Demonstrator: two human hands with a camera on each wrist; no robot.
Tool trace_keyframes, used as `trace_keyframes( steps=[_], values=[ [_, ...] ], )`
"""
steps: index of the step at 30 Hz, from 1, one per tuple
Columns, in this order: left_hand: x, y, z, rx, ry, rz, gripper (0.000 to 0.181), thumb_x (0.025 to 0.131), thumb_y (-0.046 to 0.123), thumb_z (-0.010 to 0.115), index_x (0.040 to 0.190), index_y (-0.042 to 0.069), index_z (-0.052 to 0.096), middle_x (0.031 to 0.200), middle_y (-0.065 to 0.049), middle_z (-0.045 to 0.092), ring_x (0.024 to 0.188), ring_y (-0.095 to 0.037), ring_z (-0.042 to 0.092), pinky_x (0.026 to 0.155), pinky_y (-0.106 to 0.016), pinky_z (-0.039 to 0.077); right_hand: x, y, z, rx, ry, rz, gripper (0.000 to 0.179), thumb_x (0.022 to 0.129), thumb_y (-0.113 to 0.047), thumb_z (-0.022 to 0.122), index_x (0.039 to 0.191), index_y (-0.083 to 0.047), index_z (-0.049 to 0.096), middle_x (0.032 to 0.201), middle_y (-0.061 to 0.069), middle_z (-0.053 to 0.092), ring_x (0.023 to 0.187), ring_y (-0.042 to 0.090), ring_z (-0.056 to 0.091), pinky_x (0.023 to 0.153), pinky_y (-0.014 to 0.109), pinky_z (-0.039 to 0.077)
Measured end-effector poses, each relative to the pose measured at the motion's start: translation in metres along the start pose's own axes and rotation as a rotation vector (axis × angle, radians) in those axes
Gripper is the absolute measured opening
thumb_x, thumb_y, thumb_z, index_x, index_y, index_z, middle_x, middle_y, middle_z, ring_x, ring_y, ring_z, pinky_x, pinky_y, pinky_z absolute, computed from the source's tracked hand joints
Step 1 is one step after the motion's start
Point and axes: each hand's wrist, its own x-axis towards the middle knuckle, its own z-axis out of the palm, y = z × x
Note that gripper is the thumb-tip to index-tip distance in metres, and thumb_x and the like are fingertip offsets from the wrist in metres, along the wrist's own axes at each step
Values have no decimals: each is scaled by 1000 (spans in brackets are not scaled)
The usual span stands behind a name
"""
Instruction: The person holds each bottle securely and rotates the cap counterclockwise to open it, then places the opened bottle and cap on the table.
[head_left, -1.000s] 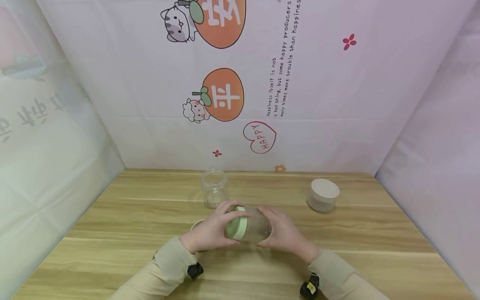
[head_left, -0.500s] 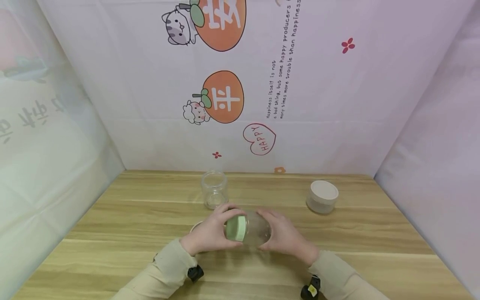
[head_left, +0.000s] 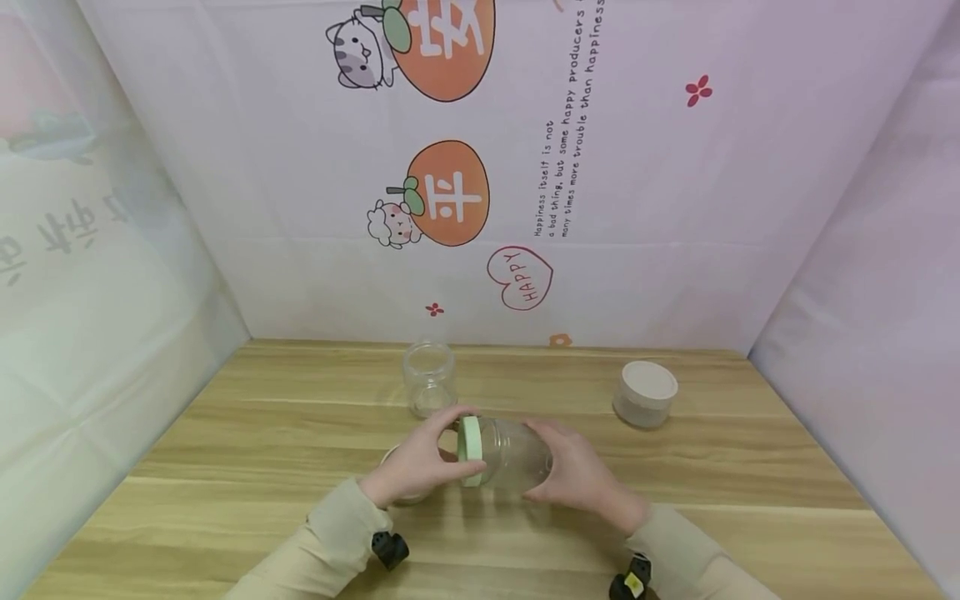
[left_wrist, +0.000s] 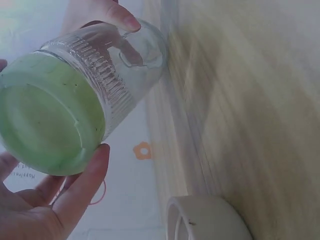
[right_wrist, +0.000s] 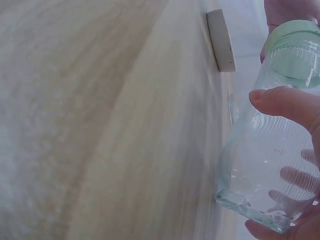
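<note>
A clear ribbed glass jar [head_left: 517, 454] lies tilted on its side between my hands, close over the table in the head view. Its light green lid [head_left: 471, 452] faces left and sits on the mouth of the jar. My left hand [head_left: 420, 460] holds the lid by its rim, thumb [left_wrist: 90, 185] on one side and fingers on the other. Around the jar's body my right hand [head_left: 577, 471] keeps its grip, with the thumb [right_wrist: 285, 105] across the glass and the fingers behind it, near the base.
An uncovered clear jar [head_left: 429, 387] stands at the back, left of centre. A short jar with a white lid [head_left: 648, 379] stands back right. Partly hidden behind my left hand, a white round lid [left_wrist: 210, 220] lies on the wooden table [head_left: 300, 417]. Printed cloth walls surround it.
The jar and my right hand have shifted slightly right. The green lid has turned more edge-on to the head camera, and my left fingers have spread and moved back along its rim.
</note>
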Motion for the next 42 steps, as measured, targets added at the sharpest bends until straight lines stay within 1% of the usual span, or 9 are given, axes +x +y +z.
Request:
trace_keyframes(
  steps=[4,6,11,20,25,28,31,35,42],
  values=[
    [0,0,0,-9,-17,-8,61,83,30,73,135,17,44,122,-11,48,82,-17,66,72,-22,56,-2,1,-2,21,8,-15,94,50,-23,93,130,3,51,125,18,59,111,36,58,93,50,50],
    [0,1,0,-23,-20,4,62,82,30,73,135,16,44,121,-10,49,79,-15,67,71,-23,56,-3,2,-2,35,14,-24,93,50,-22,93,129,4,51,126,19,58,111,37,58,93,50,49],
    [1,1,2,-54,-11,45,60,82,25,74,133,11,45,119,-11,50,80,-16,66,71,-24,57,-4,3,-4,54,12,-31,93,51,-20,92,130,5,50,128,21,57,114,38,57,95,51,48],
    [-1,1,5,-84,16,44,60,80,22,76,132,8,47,120,-11,51,99,-27,57,72,-24,57,-9,8,-6,49,10,-43,93,50,-23,92,129,3,51,127,20,58,113,36,57,94,50,49],
    [-1,0,-1,-138,55,-20,60,83,21,73,135,15,44,129,-15,48,106,-29,58,77,-25,56,-12,18,-11,115,35,20,91,48,-21,92,127,3,53,120,17,63,107,32,61,91,49,50],
    [1,1,-1,-215,27,-14,60,85,17,71,136,15,41,136,-20,42,103,-29,62,78,-28,56,-12,21,-17,160,63,63,93,48,-20,92,129,2,52,119,18,63,106,33,62,90,50,50],
    [2,3,4,-246,-4,14,62,84,12,71,137,11,38,135,-24,40,92,-30,66,80,-30,56,-13,22,-23,180,87,98,94,48,-19,92,131,0,50,122,19,62,107,35,60,90,52,50],
    [3,1,13,-235,-11,38,68,80,7,72,138,8,37,135,-21,40,98,-32,63,83,-32,56,-16,26,-31,187,123,124,93,50,-19,93,130,-1,50,122,19,61,108,36,59,89,54,49],
    [11,0,31,-288,-42,-4,72,78,10,76,139,7,37,138,-24,37,99,-31,61,86,-29,54,-26,37,-40,193,141,185,91,52,-21,93,129,1,50,120,20,61,107,39,58,86,57,48]
  ],
)
